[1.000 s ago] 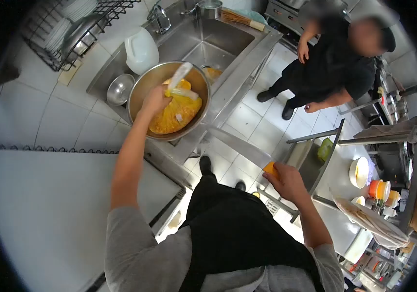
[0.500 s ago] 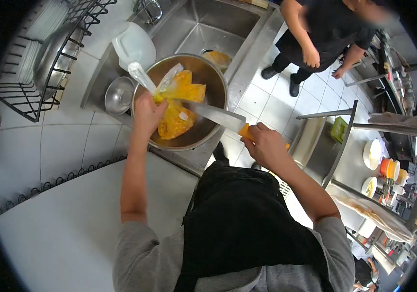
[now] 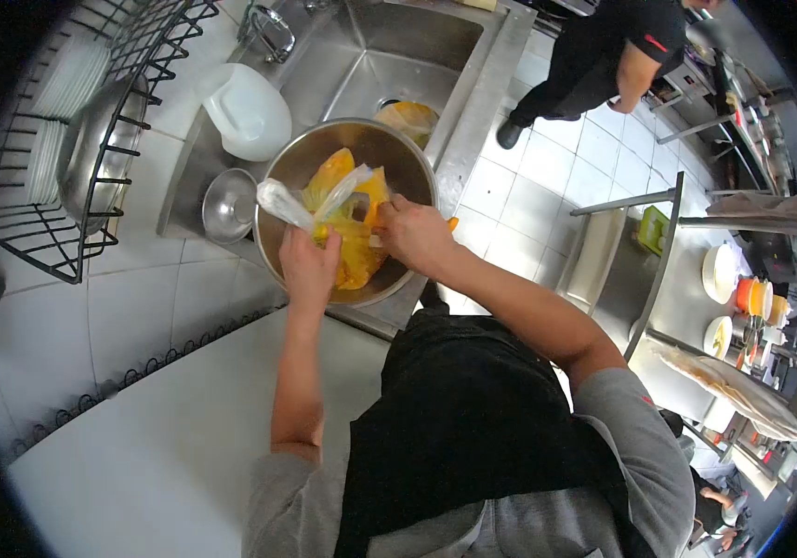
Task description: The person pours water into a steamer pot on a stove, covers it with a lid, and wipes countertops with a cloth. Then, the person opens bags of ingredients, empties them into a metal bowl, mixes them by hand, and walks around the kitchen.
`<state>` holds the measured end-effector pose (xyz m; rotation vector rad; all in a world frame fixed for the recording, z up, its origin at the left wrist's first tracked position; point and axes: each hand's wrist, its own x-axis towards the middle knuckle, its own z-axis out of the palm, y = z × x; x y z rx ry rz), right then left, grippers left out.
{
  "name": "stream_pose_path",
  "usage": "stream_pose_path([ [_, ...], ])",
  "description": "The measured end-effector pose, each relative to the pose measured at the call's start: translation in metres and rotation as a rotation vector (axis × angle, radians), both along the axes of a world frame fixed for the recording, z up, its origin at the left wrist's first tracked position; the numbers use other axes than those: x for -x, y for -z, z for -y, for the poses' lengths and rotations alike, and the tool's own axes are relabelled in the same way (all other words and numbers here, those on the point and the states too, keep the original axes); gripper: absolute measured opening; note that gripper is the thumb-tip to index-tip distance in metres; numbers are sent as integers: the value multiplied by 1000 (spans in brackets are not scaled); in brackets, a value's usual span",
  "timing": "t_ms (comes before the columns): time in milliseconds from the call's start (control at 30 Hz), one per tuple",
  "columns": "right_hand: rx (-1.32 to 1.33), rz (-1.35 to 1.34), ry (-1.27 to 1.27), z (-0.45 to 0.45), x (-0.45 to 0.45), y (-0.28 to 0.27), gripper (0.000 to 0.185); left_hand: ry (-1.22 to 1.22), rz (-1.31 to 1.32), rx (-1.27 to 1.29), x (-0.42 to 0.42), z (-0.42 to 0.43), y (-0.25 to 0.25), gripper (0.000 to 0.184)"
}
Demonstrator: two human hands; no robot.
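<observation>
A clear plastic bag of yellow-orange food lies in a large steel bowl at the sink's edge. My left hand is closed round the bag's gathered neck, whose twisted end sticks out to the upper left. Over the bowl's right side, my right hand is closed on a knife; the orange end of its handle pokes out behind the fingers. Most of the blade is hidden among the bag's folds and my fingers, so I cannot tell whether it touches the plastic.
Left of the bowl stand a white plastic jug and a small metal bowl. Another orange-filled bag lies in the sink. A wire rack holds plates. A person in black stands across the tiled floor.
My right hand has moved left with the knife, from outside the bowl to over the bag. My left hand still grips the bag's neck. The person in black has turned and shifted.
</observation>
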<state>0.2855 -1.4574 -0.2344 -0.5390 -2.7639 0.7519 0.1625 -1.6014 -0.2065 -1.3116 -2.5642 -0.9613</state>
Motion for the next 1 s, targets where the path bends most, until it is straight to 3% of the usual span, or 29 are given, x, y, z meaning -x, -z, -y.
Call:
stream_pose_path([
  [133, -58, -104, 28, -34, -29, -6, 26, -147, 115, -118, 6, 7, 15, 28],
  [200, 25, -58, 292, -66, -54, -12, 29, -198, 199, -118, 5, 10, 17, 28],
  [233, -127, -217, 314, -87, -65, -33, 27, -249, 276, -125, 5, 10, 17, 30],
  [333, -178, -170, 254, -106, -102, -62, 25, -253, 380, -92, 14, 10, 28, 31],
  [367, -171, -143, 260, -107, -119, -52, 24, -293, 40, 97, 30, 18, 52, 33],
  [400, -156, -76, 281, -103, -138, -38, 26, -283, 463, 131, 17, 11, 15, 37],
  [467, 31, -122, 374, -83, -179, -23, 24, -202, 511, 93, 15, 5, 19, 39],
  [533, 25, -89, 457, -66, -227, -12, 28, -144, 534, 109, 12, 0, 21, 42],
  [600, 69, -90, 612, -41, -273, -1, 32, -2, 408, 176, 51, 13, 68, 44],
  [667, 82, -158, 738, -16, -323, 16, 32, 111, 225, 218, 41, 4, 52, 46],
  [733, 98, -156, 810, 12, -378, 29, 34, 38, 446, 177, 33, -2, 38, 45],
  [867, 152, 108, 911, 72, -517, 50, 37, 98, 482, 216, 90, -11, 38, 44],
  [933, 194, 171, 972, 100, -582, 42, 36, -63, 163, 574, 101, -27, 17, 69],
  [1000, 139, 211, 1168, 126, -630, 32, 31, -74, 105, 507, 104, -26, 17, 67],
])
